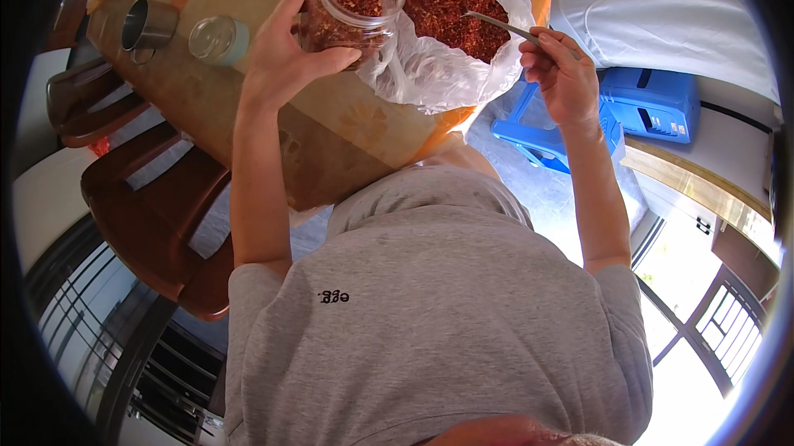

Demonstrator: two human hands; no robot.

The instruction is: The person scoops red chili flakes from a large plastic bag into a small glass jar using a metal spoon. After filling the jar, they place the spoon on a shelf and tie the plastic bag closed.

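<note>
The left hand [285, 57] grips the jar [351, 11] over the bench [331, 136] edge; the right hand [562, 74] pinches a spoon [500, 26] in the flakes bag [447, 16]. Best keep the jar tilted, touching the bag's rim.

We see a wooden table [331, 127] with a pale patterned top. On it stand a metal cup [149, 26], a clear jar lid [217, 39] just beside it, and an open plastic bag [447, 74] of red chili flakes [447, 3].
</note>
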